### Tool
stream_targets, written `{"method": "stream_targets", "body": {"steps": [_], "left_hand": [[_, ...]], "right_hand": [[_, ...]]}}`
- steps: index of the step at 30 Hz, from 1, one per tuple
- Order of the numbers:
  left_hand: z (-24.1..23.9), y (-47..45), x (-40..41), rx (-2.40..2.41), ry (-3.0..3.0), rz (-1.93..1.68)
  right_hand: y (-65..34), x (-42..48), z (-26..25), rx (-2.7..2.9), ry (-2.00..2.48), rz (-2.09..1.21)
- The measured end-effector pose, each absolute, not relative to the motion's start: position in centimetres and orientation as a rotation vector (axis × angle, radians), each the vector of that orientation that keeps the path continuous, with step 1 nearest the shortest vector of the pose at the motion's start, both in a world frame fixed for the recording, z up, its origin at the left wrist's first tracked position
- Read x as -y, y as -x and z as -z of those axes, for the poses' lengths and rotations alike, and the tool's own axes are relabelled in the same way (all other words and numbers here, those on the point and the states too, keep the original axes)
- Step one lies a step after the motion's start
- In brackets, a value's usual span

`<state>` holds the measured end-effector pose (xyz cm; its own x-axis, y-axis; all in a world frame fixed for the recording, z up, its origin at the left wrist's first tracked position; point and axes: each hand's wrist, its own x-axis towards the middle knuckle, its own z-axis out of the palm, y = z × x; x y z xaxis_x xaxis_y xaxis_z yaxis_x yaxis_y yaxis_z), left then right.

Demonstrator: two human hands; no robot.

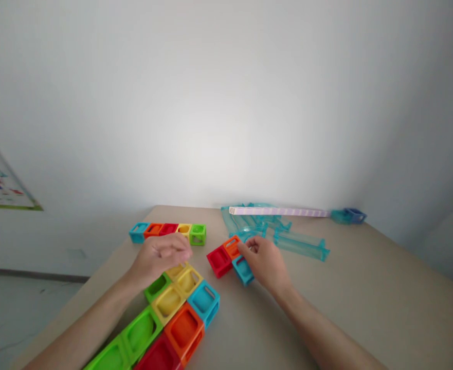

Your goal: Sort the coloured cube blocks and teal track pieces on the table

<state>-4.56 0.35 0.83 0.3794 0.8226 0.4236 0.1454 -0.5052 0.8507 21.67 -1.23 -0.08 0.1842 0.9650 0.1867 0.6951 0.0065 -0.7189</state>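
My right hand [268, 264] is closed at the edge of a small joined group of hollow plastic cubes: a red cube [219, 261], an orange cube [232, 247] and a blue cube [243, 270]. Its thumb and fingers pinch around the orange and blue ones. Just above the far end of a larger cube assembly, my left hand [163, 257] hovers with loosely bent fingers, seemingly empty. That assembly has yellow cubes [168, 303], green cubes [139, 334], an orange cube [184, 326], a blue cube [203, 299] and a red cube [160, 355]. My left hand and forearm hide part of it.
Farther back on the table [326, 308] lies a row of joined cubes, with a blue cube [138, 232] at its left end. Translucent teal track pieces [299, 243] and a pale striped strip [280, 211] lie near the wall. A dark blue cube [354, 216] sits at the back right.
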Motion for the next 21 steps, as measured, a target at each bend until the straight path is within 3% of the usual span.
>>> {"method": "stream_targets", "body": {"steps": [4,11,21], "left_hand": [[-0.5,4.5,-1.8,-1.141,-1.606,-1.392],[1.3,4.6,-3.2,-1.182,-1.471,-1.034],[2.6,4.2,-3.2,-1.171,-1.809,-1.08]], "right_hand": [[-20.7,0.5,0.9,1.336,1.493,-0.606],[-15.9,-1.8,3.3,1.282,1.399,-0.691],[-15.5,-1.6,4.7,1.451,1.345,-0.78]]}}
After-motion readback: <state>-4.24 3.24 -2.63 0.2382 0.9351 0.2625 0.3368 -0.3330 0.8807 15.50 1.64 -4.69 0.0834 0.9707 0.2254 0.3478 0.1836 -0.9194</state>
